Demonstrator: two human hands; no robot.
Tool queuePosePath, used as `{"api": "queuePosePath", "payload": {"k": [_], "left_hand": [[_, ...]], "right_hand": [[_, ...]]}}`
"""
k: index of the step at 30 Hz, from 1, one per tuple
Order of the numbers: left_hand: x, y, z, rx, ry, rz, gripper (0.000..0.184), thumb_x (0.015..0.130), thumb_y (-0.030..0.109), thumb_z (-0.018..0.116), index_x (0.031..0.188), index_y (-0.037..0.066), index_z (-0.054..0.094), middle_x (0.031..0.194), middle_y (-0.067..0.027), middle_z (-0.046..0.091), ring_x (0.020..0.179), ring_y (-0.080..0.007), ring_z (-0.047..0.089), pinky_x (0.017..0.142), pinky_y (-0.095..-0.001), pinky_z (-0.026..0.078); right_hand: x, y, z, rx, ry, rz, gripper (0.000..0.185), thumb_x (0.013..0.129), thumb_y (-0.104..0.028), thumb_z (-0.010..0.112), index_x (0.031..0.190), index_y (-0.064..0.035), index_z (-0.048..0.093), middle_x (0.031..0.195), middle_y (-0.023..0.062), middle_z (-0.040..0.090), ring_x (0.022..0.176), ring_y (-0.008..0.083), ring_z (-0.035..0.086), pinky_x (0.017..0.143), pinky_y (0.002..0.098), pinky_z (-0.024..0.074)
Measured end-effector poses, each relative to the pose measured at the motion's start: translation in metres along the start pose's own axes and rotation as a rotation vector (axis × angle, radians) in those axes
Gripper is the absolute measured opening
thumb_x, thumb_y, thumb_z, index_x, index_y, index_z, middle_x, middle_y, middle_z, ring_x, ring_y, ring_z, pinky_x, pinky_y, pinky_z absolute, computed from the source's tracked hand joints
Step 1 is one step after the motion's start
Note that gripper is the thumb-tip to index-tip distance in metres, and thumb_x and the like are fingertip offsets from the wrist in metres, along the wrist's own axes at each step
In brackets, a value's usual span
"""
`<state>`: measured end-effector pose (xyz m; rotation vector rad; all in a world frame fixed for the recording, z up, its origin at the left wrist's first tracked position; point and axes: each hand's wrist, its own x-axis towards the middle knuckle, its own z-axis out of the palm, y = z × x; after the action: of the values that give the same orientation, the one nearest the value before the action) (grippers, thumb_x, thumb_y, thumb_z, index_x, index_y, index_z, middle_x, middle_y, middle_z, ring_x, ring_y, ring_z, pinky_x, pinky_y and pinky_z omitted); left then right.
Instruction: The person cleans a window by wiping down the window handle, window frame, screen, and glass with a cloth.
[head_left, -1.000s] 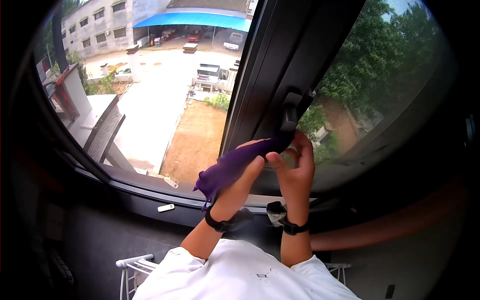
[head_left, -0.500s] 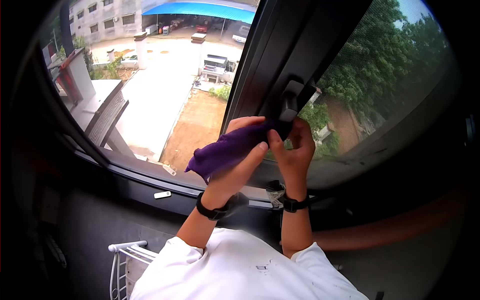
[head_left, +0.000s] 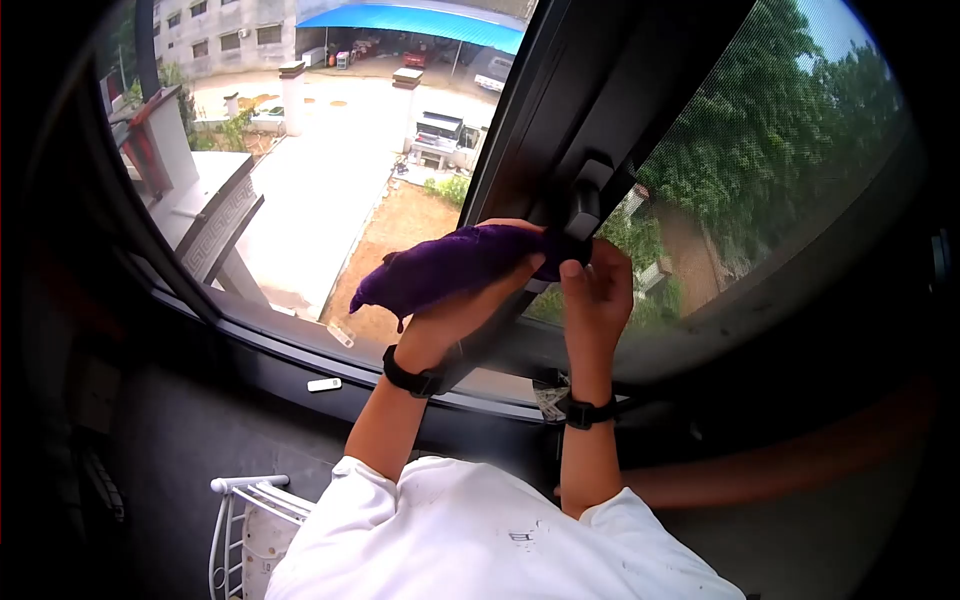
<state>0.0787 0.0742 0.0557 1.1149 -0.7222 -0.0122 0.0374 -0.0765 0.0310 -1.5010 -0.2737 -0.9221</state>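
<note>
A purple cloth (head_left: 440, 268) drapes over my left hand (head_left: 465, 315), its loose end hanging to the left. The fingers of this hand are closed on the cloth and mostly hidden beneath it. On the dark window frame is a black window handle (head_left: 584, 208), and the cloth's right end meets its lower part. My right hand (head_left: 600, 295) pinches there, thumb in front and fingers curled behind the dark end of the cloth. Exactly how the cloth lies around the handle is hidden.
A small white object (head_left: 324, 385) lies on the dark sill (head_left: 260, 365). A white metal rack (head_left: 250, 487) stands at lower left. Right of the handle is a mesh screen (head_left: 760, 170). Through the window a yard (head_left: 310, 210) shows far below.
My left hand and the cloth have shifted slightly up and left, and the cloth is spread flatter. My right thumb has moved right, towards the handle's lower end.
</note>
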Motion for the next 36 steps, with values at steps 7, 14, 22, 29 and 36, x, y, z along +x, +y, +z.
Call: {"api": "queuePosePath", "payload": {"k": [7, 14, 22, 29, 36], "left_hand": [[-0.023, -0.005, 0.026, -0.150, 0.154, 0.023, 0.042, 0.085, 0.001, 0.061, 0.125, 0.001, 0.049, 0.119, -0.0088, 0.057, 0.106, -0.0127, 0.055, 0.091, -0.0262, 0.044], [-0.027, -0.004, 0.010, -0.177, 0.033, -0.018, 0.052, 0.082, -0.002, 0.062, 0.131, 0.001, 0.046, 0.124, -0.0088, 0.054, 0.112, -0.0157, 0.052, 0.097, -0.0293, 0.040], [0.000, -0.014, -0.004, -0.147, -0.048, -0.049, 0.021, 0.083, 0.005, 0.063, 0.104, 0.000, 0.062, 0.103, -0.0051, 0.062, 0.094, -0.0121, 0.058, 0.085, -0.0251, 0.044], [-0.005, -0.022, -0.001, 0.041, -0.036, 0.238, 0.024, 0.077, -0.003, 0.065, 0.100, 0.003, 0.063, 0.096, -0.0079, 0.059, 0.087, -0.0172, 0.060, 0.076, -0.0276, 0.048], [-0.019, -0.014, -0.001, 0.267, -0.018, 0.293, 0.030, 0.078, 0.000, 0.067, 0.107, 0.003, 0.059, 0.106, -0.0108, 0.058, 0.098, -0.0197, 0.059, 0.083, -0.0284, 0.047]], "right_hand": [[-0.004, -0.032, 0.018, -0.238, 0.092, 0.130, 0.054, 0.077, -0.015, 0.077, 0.121, 0.0021, 0.049, 0.112, 0.0085, 0.059, 0.103, 0.0140, 0.057, 0.090, 0.0266, 0.0429], [0.015, -0.020, -0.011, 0.104, -0.121, 0.185, 0.048, 0.077, -0.009, 0.075, 0.117, 0.0040, 0.054, 0.104, 0.0068, 0.063, 0.096, 0.0124, 0.059, 0.084, 0.0243, 0.0457], [0.014, -0.034, -0.014, -0.185, -0.126, 0.266, 0.050, 0.074, -0.012, 0.077, 0.117, 0.0023, 0.056, 0.101, 0.0067, 0.065, 0.095, 0.0144, 0.061, 0.083, 0.0277, 0.0477], [-0.022, -0.048, 0.028, -0.494, 0.072, 0.034, 0.055, 0.072, -0.013, 0.079, 0.118, 0.0020, 0.053, 0.110, 0.0094, 0.061, 0.100, 0.0166, 0.058, 0.086, 0.0307, 0.0468], [0.001, -0.030, 0.000, -0.099, -0.018, 0.182, 0.052, 0.068, 0.002, 0.077, 0.115, 0.0047, 0.054, 0.105, 0.0109, 0.063, 0.098, 0.0170, 0.061, 0.090, 0.0292, 0.0468]]}}
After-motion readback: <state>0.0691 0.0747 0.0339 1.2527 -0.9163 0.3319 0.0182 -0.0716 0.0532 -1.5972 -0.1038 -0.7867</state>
